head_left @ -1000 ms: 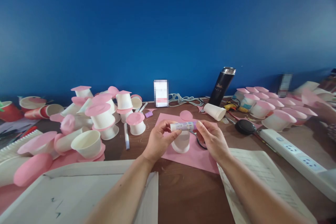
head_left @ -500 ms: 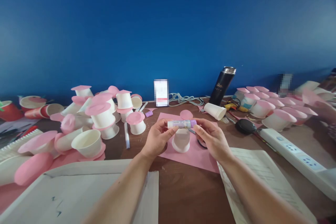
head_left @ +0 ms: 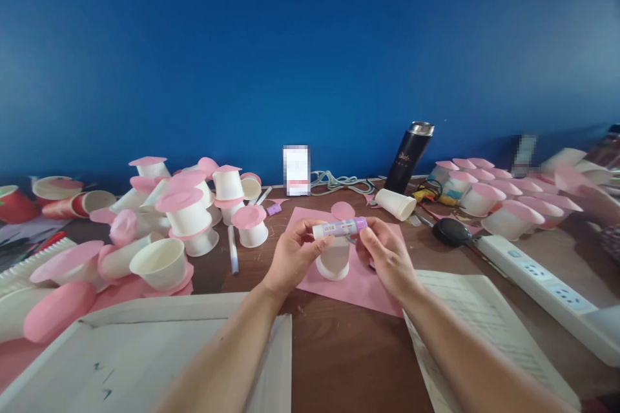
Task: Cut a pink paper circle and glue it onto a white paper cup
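Fingers of the left hand pinch the white end of a slim tube, thumb towards forefinger, while those of the right hand pinch its purple end; the tube is nearly level above a pink sheet. Judging by how things lie, much is done: on the right stands a large cluster of white cups topped with pink paper, and on the left a looser heap of cups, many with pink discs, some tipped over. What looks left is smaller: 1 plain cup lies on its side by the black flask, and 1 white cup stands on the sheet below the tube, its top hidden. Beyond that shows 1 pink disc, and 1 small purple piece lies farther left. As for pose, 2 forearms reach forward and converge over the table, hands mirroring each other, thumbs on the near side; the fingers behind the tube are partly hidden.
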{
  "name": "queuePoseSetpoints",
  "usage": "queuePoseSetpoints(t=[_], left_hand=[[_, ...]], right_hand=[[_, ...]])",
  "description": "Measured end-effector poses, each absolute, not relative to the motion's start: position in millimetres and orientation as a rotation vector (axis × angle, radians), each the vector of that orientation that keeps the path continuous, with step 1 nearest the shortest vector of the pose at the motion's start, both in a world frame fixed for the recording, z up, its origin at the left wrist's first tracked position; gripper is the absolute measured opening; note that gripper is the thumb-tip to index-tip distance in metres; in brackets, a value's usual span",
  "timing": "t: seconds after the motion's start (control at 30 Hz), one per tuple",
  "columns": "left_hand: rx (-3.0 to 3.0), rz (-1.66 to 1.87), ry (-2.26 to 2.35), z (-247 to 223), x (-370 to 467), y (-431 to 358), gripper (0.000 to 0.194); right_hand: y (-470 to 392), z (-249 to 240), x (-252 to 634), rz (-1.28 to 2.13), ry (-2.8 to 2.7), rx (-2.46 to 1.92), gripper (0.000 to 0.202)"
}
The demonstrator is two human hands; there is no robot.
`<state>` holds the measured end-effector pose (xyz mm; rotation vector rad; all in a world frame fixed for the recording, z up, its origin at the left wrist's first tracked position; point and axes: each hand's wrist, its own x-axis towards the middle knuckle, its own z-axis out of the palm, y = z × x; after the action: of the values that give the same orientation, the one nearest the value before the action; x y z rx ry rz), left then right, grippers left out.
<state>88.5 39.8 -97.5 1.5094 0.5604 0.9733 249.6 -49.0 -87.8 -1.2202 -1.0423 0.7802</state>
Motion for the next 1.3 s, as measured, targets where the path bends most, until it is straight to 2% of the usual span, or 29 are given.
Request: queuePoseSetpoints(t=[0.1, 0.23, 0.43, 0.53, 0.6, 0.73, 0.8, 1.03, 1.3], left_hand=[[1.519, 0.985, 0.527, -96.9, 90.4, 36.7, 0.031], [1.63, 0.996, 0.505, -91.7, 91.4, 31.3, 0.037], [1.805, 0.888, 0.618, -98.3, 88.2, 33.9, 0.104], [1.826, 0.736, 0.701, -107.2, 90.8, 34.0, 0.118], [1.86, 0.693, 0.741, -110.3, 93.9, 32.2, 0.11], [1.91, 0.689, 0.755, -110.0, 98.1, 29.1, 0.065], [1.905, 0.672, 0.785, -109.5, 98.4, 29.0, 0.052], [1.933, 0.668, 0.877, -109.4, 97.8, 29.9, 0.044], [1.948, 0.694, 0.845, -108.0, 97.7, 28.4, 0.047]], right_hand=[[-50.1, -86.9, 240.5, 0.854, -1.049, -1.157, 0.041], [-51.8, -86.4, 235.6, 0.845, -0.985, -1.121, 0.036], [-52.9, -82.6, 249.5, 0.706, -0.897, -1.088, 0.025], [-51.3, -81.5, 256.0, 0.613, -0.858, -1.098, 0.025], [-50.4, -81.7, 256.4, 0.577, -0.883, -1.16, 0.026], [-51.2, -82.6, 249.2, 0.572, -1.02, -1.28, 0.025], [-52.5, -82.9, 245.2, 0.579, -1.083, -1.312, 0.023], [-51.6, -86.5, 245.8, 0.462, -1.178, -1.393, 0.018], [-48.4, -89.3, 253.8, 0.328, -1.186, -1.499, 0.019]])
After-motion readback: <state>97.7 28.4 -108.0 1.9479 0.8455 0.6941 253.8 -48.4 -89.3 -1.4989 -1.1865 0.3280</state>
